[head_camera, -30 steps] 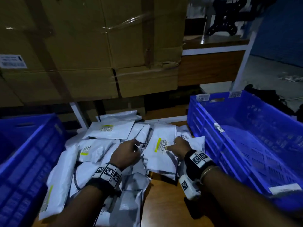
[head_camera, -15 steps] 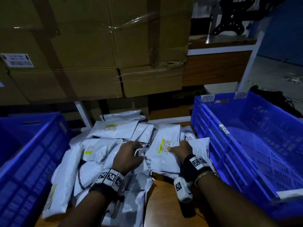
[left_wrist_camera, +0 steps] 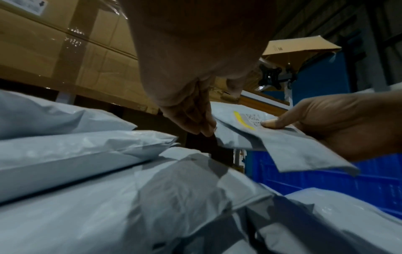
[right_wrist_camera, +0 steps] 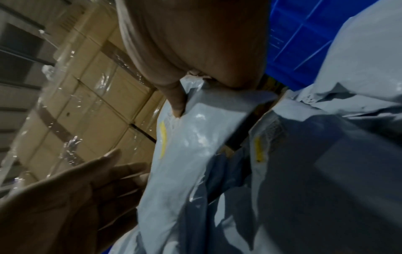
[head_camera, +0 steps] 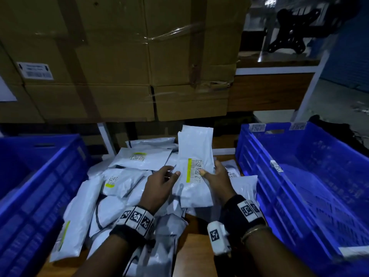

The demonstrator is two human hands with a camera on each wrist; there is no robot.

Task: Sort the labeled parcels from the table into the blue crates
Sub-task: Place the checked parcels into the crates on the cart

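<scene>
Head view: one white parcel point(head_camera: 194, 170) is lifted clear of the pile point(head_camera: 119, 186), label point(head_camera: 195, 170) facing the person. Right hand point(head_camera: 216, 179) pinches its right edge, thumb on the label, fingers curled behind. Left hand point(head_camera: 159, 183) is at the parcel's left edge, fingers loosely extended; whether they touch or merely hover just beside it cannot be told from here. Many parcels lie heaped across the table point(head_camera: 196, 254), from its left edge to near the right crate point(head_camera: 299, 176). That crate's visible floor shows no parcels. Left crate point(head_camera: 36, 186): interior mostly hidden, contents cannot be told. Judgement: sorting is at an early stage, with this parcel at the label-reading step and nearly the whole pile left.

Left wrist view: left fingers point(left_wrist_camera: 195, 120) straight and close together, tips at the near edge of the held parcel point(left_wrist_camera: 282, 146), not curled round it. The right thumb point(left_wrist_camera: 274, 122) presses on the label. Heaped parcels fill the foreground.

Right wrist view: right thumb point(right_wrist_camera: 177, 101) clamps the parcel point(right_wrist_camera: 195, 137) against the palm. Left hand point(right_wrist_camera: 87, 189) is spread flat, fingertips beside the parcel's edge. More parcels lie below it, against the blue crate wall point(right_wrist_camera: 300, 34).
</scene>
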